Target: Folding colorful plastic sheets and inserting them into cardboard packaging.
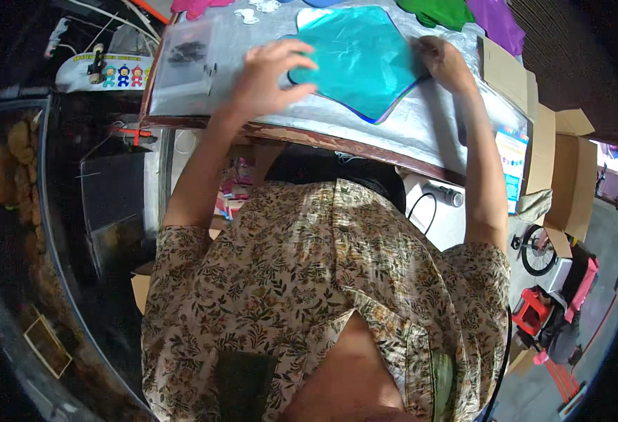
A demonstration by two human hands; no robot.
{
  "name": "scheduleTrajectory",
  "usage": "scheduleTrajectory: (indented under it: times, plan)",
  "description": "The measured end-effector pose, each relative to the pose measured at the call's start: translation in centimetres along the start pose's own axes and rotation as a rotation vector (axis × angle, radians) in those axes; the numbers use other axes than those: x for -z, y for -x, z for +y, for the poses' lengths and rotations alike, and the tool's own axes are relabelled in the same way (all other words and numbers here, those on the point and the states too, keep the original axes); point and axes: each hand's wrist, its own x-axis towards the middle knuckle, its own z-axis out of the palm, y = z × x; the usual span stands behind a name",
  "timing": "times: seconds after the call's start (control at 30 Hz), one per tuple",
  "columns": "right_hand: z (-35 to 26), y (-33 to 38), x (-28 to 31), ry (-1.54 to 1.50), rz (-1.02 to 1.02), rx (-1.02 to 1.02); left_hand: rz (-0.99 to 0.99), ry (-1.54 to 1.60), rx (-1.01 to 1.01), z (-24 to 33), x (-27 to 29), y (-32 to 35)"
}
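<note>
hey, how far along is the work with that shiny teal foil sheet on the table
Early to middle, as far as shows. Already laid out: the shiny teal foil sheet lies flat on the silver-covered table, stacked on another sheet with a blue edge. In hand: the left hand presses its left edge while the right hand pinches its right edge. Left over: green, purple and pink pieces wait untouched at the far edge.

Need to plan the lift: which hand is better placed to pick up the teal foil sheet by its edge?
Probably the right hand: its fingers sit at the teal foil sheet's right edge. The left hand lies flat on its left part, pressing rather than pinching.
</note>
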Motion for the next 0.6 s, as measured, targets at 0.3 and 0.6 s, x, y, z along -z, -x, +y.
scheduleTrajectory:
  times: [0.3, 0.6]
  plan:
    - [-3.5, 4.7, 0.7, 0.164, 0.055, 0.146, 0.094, -0.034, 0.14, -5.7, 0.8, -0.6]
    - [-1.1, 4.9, 0.3, -0.009, 0.02, 0.087, 0.063, 0.007, 0.14, -5.2, 0.0, -1.0]
